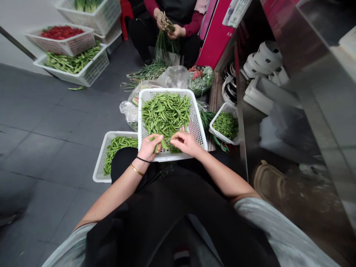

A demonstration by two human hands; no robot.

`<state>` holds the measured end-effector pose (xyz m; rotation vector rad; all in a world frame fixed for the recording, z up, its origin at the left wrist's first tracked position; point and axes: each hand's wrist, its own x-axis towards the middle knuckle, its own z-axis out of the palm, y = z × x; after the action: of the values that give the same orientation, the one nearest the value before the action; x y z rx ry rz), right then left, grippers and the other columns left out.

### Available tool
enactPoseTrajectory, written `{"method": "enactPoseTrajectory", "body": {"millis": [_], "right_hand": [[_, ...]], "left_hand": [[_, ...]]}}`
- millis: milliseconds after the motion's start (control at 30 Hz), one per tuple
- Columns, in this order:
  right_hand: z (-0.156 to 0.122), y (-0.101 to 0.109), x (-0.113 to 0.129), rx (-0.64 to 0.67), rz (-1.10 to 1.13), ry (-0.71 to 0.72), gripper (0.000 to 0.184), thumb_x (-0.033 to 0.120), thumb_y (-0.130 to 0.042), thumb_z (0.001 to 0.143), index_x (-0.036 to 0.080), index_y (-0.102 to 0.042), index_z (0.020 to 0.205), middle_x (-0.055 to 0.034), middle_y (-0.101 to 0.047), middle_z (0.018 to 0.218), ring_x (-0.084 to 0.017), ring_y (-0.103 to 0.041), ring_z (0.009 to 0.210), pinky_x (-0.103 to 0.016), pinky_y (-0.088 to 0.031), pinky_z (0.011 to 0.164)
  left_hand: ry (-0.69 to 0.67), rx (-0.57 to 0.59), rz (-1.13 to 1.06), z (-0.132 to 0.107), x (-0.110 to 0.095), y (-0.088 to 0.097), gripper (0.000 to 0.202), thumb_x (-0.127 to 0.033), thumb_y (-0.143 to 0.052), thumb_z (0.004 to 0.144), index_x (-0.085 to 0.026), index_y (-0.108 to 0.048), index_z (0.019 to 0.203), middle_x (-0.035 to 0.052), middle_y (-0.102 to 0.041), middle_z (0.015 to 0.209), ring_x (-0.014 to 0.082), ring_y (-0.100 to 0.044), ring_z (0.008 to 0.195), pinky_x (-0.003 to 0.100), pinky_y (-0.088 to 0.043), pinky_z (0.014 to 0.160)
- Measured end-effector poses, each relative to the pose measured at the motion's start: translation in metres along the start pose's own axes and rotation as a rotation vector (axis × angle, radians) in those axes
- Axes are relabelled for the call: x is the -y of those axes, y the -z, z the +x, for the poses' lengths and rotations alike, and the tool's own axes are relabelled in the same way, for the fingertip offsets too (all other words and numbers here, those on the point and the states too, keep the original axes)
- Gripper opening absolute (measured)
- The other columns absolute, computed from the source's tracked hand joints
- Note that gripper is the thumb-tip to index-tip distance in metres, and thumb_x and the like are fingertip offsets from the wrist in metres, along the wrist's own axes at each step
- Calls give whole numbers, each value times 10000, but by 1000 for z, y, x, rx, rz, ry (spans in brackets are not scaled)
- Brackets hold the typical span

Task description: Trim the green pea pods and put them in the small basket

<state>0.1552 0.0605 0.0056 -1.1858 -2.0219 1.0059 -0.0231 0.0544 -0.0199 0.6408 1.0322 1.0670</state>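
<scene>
My left hand (148,148) is closed around a few green pea pods, and one pod (164,144) sticks out past its fingertips toward the right. Just across from that pod, my right hand (187,144) has its thumb and fingers pinched together; whatever they hold is too small to make out. Both hands are over the near side of a white perforated basket (200,131) resting at my lap. A heap of pea pods (167,111) fills its far and middle part. Lower at the left, another white basket (100,163) contains more pods (118,146), partly hidden by my leg.
Leafy greens lie in a small white basket (213,128) at the right, beside a metal counter. Plastic bags (174,77) and spring onions (147,74) are on the floor ahead. A co-worker's hands (176,32) hold spring onions. Stacked baskets (96,70) with red peppers and pods stand back left.
</scene>
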Motion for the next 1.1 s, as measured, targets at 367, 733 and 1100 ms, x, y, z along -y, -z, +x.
{"method": "enactPoseTrajectory", "body": {"millis": [367,733,1100], "right_hand": [[-15,-11,13,205,28,150,210,289,-475,891,168,-551,738,-18,-596,699,-117,-550,659,-251,-451,681],[-11,37,-4,-22,-260,68,329,402,-485,887,161,-542,1103,-104,-601,1053,-164,-593,827,-309,-486,756],[-15,5,-11,344,262,0,300,390,-493,894,164,-549,705,0,-599,618,-110,-568,583,-238,-465,599]], "left_hand": [[-48,7,59,-20,5,-9,331,-360,-800,612,-132,-606,753,-45,-528,436,58,-427,333,168,-311,327],[202,279,52,-15,-7,1,324,-355,-815,586,-116,-623,692,19,-610,540,64,-442,348,170,-268,304],[-191,404,642,-25,-28,-6,102,-153,-790,591,-175,-726,668,50,-651,656,158,-557,654,231,-429,646]]}}
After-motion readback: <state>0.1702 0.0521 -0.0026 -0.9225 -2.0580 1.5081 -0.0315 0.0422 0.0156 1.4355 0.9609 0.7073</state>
